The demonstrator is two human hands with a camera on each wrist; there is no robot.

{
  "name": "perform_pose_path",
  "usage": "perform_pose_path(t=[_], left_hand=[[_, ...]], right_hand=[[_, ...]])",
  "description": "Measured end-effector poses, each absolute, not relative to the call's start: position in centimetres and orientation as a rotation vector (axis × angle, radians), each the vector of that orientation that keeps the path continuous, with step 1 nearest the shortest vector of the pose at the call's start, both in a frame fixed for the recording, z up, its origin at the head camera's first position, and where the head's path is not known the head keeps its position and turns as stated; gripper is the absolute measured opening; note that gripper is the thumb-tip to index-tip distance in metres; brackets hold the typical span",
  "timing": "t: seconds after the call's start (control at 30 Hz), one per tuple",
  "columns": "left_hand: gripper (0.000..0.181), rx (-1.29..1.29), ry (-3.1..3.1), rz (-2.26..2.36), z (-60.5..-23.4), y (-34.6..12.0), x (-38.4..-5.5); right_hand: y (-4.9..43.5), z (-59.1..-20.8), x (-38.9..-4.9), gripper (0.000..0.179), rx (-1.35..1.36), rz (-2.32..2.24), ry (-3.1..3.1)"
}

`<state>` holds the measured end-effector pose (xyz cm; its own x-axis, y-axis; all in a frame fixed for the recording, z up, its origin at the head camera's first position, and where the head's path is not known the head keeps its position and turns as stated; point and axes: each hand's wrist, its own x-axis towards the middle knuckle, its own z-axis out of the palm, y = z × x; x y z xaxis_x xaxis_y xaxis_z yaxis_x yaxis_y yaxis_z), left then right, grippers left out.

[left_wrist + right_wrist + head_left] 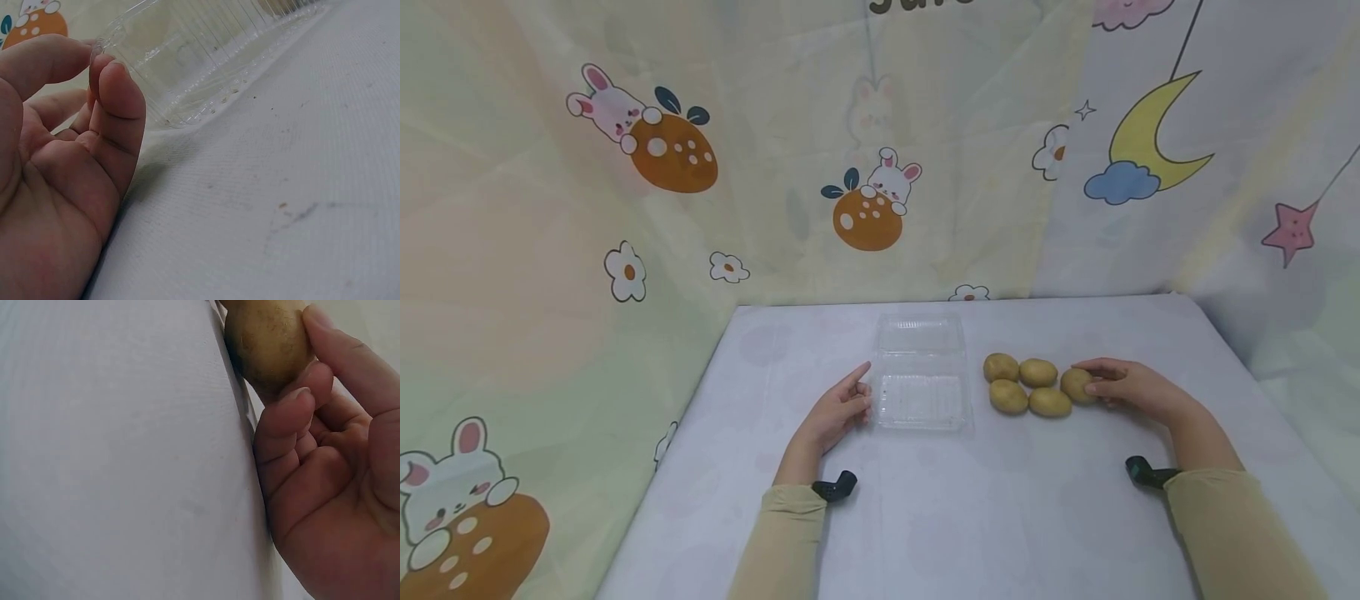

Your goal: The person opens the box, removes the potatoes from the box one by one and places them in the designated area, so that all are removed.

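A clear plastic hinged container [922,400] lies unfolded on the white table, its lid [920,335] laid back on the far side. At the container's left edge is my left hand [838,410], index finger stretched forward. In the left wrist view, thumb and curled fingers [119,94] meet at the clear rim, pinching it. My right hand [1138,390] grips a potato [1077,386] between thumb and fingers; the right wrist view shows that potato [265,344] close up. Directly left of it, several more potatoes [1008,397] sit in two short rows, beside the container.
The table is covered with a white cloth [1000,517]. Behind it and at its sides hangs a curtain [775,167] printed with rabbits, flowers and a moon. Each wrist carries a small black camera mount [837,486].
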<state>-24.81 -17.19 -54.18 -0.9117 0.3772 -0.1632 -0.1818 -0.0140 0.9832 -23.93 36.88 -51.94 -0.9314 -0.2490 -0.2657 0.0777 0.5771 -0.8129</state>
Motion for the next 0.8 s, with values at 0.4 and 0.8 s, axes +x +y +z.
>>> perform_pose_path(t=[0.4, 0.8], left_hand=[[0.070, 0.216, 1.899, 1.982, -54.2, -17.2, -24.7], [0.060, 0.195, 1.914, 2.001, -54.1, -17.2, -24.9]], right_hand=[[36.9, -51.7, -23.8, 0.062, -0.151, -1.296, 2.450], [35.9, -49.9, -23.3, 0.063, -0.169, -1.132, 2.615]])
